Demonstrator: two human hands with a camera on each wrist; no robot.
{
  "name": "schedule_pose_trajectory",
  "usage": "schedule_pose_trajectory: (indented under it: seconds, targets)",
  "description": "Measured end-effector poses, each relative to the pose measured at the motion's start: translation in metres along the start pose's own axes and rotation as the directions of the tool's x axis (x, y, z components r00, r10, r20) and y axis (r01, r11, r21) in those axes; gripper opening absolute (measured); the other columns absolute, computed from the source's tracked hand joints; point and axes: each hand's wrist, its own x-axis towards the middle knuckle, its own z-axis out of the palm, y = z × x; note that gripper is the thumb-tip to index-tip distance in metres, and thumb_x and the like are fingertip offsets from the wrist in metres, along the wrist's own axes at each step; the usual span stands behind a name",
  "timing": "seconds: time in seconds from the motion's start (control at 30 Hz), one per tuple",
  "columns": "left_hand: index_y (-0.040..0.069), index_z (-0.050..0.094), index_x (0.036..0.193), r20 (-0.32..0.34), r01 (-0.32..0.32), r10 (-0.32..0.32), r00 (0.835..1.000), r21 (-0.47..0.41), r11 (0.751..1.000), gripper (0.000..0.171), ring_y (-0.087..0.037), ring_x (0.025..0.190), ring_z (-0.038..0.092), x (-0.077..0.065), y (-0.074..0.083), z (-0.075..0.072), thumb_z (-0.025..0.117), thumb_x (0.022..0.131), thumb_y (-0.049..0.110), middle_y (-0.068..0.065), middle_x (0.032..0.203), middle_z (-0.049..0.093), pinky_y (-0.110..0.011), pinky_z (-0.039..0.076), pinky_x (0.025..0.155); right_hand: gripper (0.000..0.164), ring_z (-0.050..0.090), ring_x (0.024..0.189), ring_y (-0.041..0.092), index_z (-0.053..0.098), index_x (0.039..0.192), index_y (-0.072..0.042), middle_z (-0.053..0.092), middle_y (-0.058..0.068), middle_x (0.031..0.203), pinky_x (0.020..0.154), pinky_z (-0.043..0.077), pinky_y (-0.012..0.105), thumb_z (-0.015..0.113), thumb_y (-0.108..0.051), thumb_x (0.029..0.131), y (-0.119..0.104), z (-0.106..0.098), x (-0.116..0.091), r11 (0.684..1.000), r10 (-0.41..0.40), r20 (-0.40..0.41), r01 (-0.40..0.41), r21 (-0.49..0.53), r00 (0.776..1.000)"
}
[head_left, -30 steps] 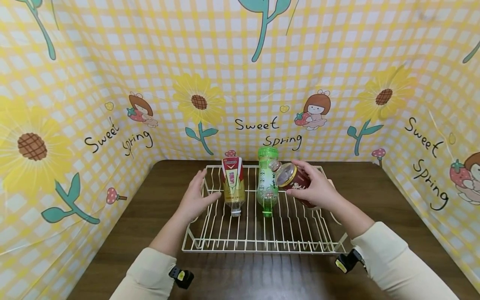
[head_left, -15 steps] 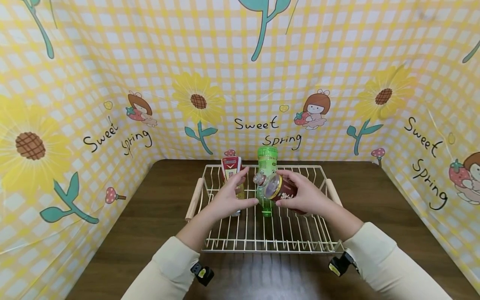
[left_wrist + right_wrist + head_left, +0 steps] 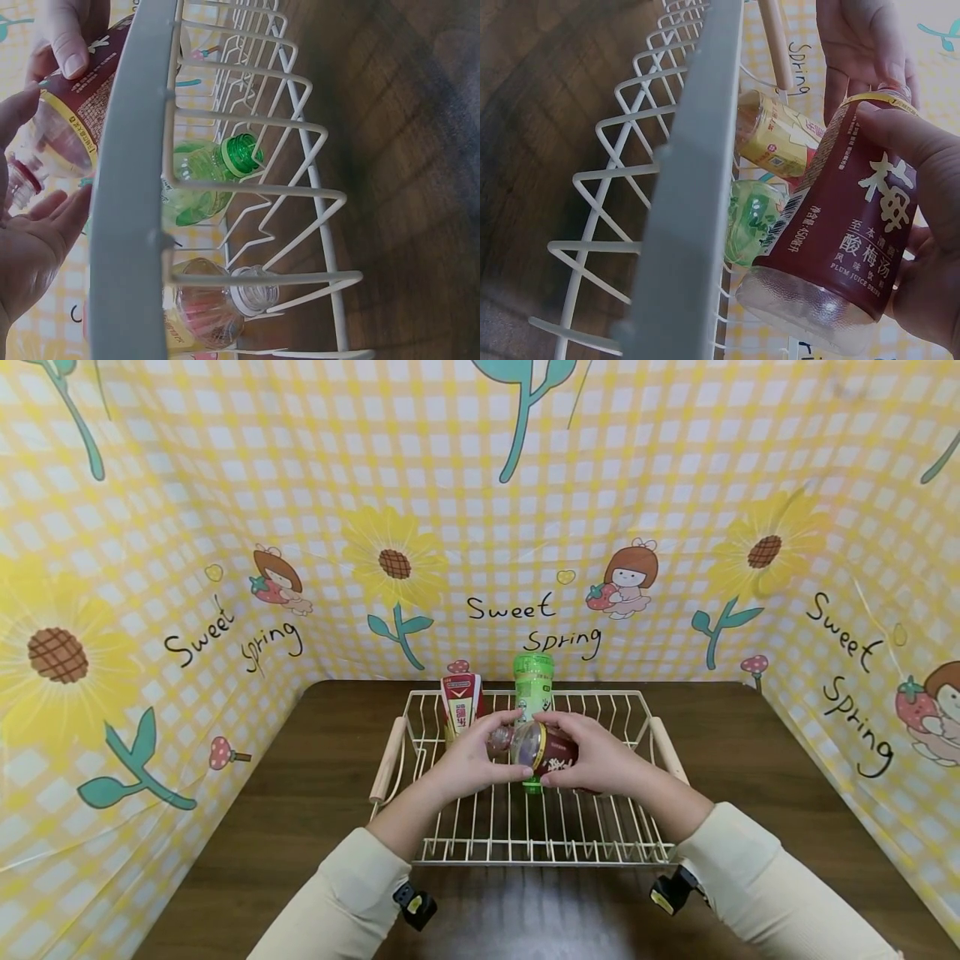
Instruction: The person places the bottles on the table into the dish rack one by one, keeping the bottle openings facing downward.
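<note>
A plum juice bottle (image 3: 557, 752) with a dark red label is held tilted above the wire rack (image 3: 525, 863). My right hand (image 3: 600, 758) grips it around the label, thumb on the near side. At its clear neck end, my left hand (image 3: 472, 762) has thumb and fingertips on either side of the shoulder, which the left wrist view shows at the bottle's yellow band (image 3: 67, 124). Behind, a green bottle (image 3: 533, 672) leans neck-down in the rack. Left of it is a red and gold bottle (image 3: 461, 693), also neck-down and partly hidden by my left hand.
The rack has wooden handles at its left (image 3: 387, 760) and right (image 3: 669, 750) sides. It stands on a dark wooden table (image 3: 262, 810). A yellow checked cloth (image 3: 480, 527) with printed flowers hangs around the back and sides.
My right hand has carried the plum juice bottle leftward, in front of the green bottle. My left hand has moved right from the rack's left side to the bottle's neck end.
</note>
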Motion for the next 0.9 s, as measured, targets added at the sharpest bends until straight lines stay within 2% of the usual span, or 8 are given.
schedule_pose_trajectory:
  seconds: [0.13, 0.23, 0.33, 0.53, 0.7, 0.83, 0.9]
  targets:
    - [0.011, 0.05, 0.14, 0.013, -0.017, 0.018, 1.0, -0.035, 0.999, 0.07, -0.029, 0.113, 0.061, 0.0, -0.001, 0.001, 0.082, 0.078, 0.021, -0.014, 0.139, 0.053, -0.041, 0.054, 0.093, 0.08, 0.059, 0.114, 0.024, 0.045, 0.144, -0.007, 0.056, 0.014, 0.132, 0.089, 0.053, 0.034, 0.084, -0.018, 0.075, -0.003, 0.002, 0.001, 0.999, -0.01, 0.009, 0.01, -0.044, 1.0]
    - [0.01, 0.052, 0.135, 0.023, -0.013, 0.015, 1.0, -0.065, 0.998, 0.065, -0.025, 0.1, 0.065, 0.0, -0.001, 0.001, 0.082, 0.078, 0.017, -0.015, 0.13, 0.058, -0.032, 0.057, 0.082, 0.08, 0.057, 0.111, 0.023, 0.046, 0.144, -0.01, 0.058, 0.012, 0.129, 0.087, 0.051, 0.033, 0.085, -0.022, 0.075, -0.005, 0.002, 0.001, 0.996, -0.006, 0.011, 0.007, -0.088, 1.0]
    - [0.01, 0.053, 0.133, 0.031, -0.004, 0.006, 0.999, -0.08, 0.997, 0.064, -0.026, 0.101, 0.065, -0.001, -0.003, 0.002, 0.083, 0.077, 0.016, -0.016, 0.125, 0.06, -0.03, 0.057, 0.081, 0.081, 0.056, 0.112, 0.023, 0.046, 0.144, -0.011, 0.059, 0.011, 0.13, 0.09, 0.05, 0.036, 0.085, -0.024, 0.074, -0.006, 0.002, 0.001, 0.993, -0.003, 0.018, 0.005, -0.114, 1.0]
    - [0.012, 0.052, 0.132, 0.04, 0.01, -0.006, 0.999, -0.092, 0.996, 0.062, -0.03, 0.108, 0.064, -0.001, -0.005, 0.003, 0.082, 0.078, 0.018, -0.016, 0.123, 0.063, -0.033, 0.057, 0.084, 0.082, 0.057, 0.111, 0.022, 0.046, 0.145, -0.01, 0.06, 0.011, 0.129, 0.09, 0.05, 0.036, 0.085, -0.025, 0.073, -0.006, 0.004, 0.002, 0.99, -0.015, 0.021, 0.018, -0.14, 1.0]
    - [0.013, 0.052, 0.131, -0.006, 0.032, -0.032, 0.999, -0.091, 0.995, 0.061, -0.028, 0.107, 0.063, -0.004, -0.008, 0.004, 0.082, 0.078, 0.019, -0.014, 0.124, 0.062, -0.033, 0.057, 0.084, 0.083, 0.056, 0.113, 0.026, 0.043, 0.147, -0.009, 0.055, 0.015, 0.135, 0.089, 0.05, 0.039, 0.083, -0.026, 0.077, -0.005, 0.002, 0.001, 0.994, 0.017, -0.004, -0.017, -0.107, 1.0]
    - [0.014, 0.053, 0.131, -0.075, 0.071, -0.08, 0.994, -0.117, 0.991, 0.061, -0.025, 0.101, 0.063, -0.006, -0.011, 0.005, 0.083, 0.077, 0.019, -0.015, 0.122, 0.062, -0.03, 0.057, 0.079, 0.084, 0.053, 0.12, 0.031, 0.04, 0.148, -0.013, 0.051, 0.018, 0.138, 0.094, 0.049, 0.049, 0.082, -0.029, 0.078, -0.005, -0.003, -0.002, 0.994, 0.084, -0.066, -0.088, -0.059, 0.994]
    - [0.014, 0.053, 0.131, -0.108, 0.094, -0.111, 0.988, -0.147, 0.985, 0.062, -0.025, 0.097, 0.063, -0.008, -0.013, 0.004, 0.083, 0.078, 0.018, -0.015, 0.122, 0.061, -0.031, 0.057, 0.072, 0.083, 0.051, 0.124, 0.034, 0.04, 0.149, -0.015, 0.049, 0.019, 0.141, 0.097, 0.047, 0.054, 0.082, -0.027, 0.078, -0.005, -0.005, -0.004, 0.993, 0.11, -0.104, -0.114, -0.025, 0.988]
